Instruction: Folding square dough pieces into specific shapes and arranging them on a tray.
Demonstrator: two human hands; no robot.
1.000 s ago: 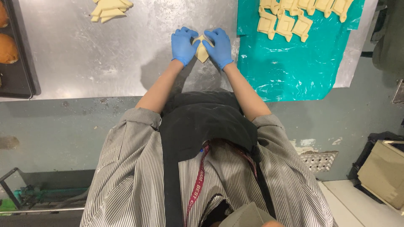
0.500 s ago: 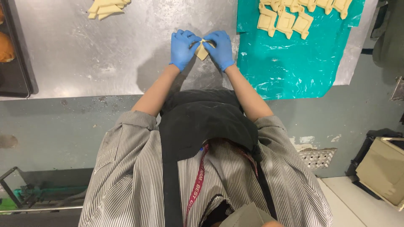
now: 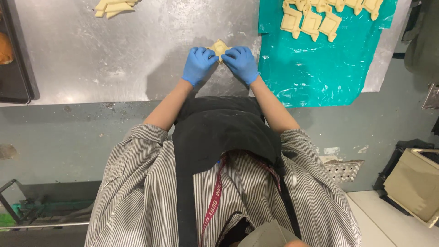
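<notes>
Both my hands wear blue gloves and meet over a steel table (image 3: 114,59). My left hand (image 3: 199,65) and my right hand (image 3: 241,64) each pinch an edge of one small pale dough piece (image 3: 219,46) that lies on the table between the fingertips. The dough looks like a folded square, and its near half is hidden by my fingers. To the right, a teal plastic sheet (image 3: 315,68) carries several folded dough pieces (image 3: 311,20) along its far edge.
A pile of cut dough squares (image 3: 114,6) lies at the far left of the table. A dark baking tray (image 3: 16,68) with a browned bun (image 3: 5,48) sits at the left edge. A beige box (image 3: 414,183) stands on the floor at the right.
My hands stay together on the dough piece. The fingers have shifted on it, and more of the dough now shows beyond the fingertips.
</notes>
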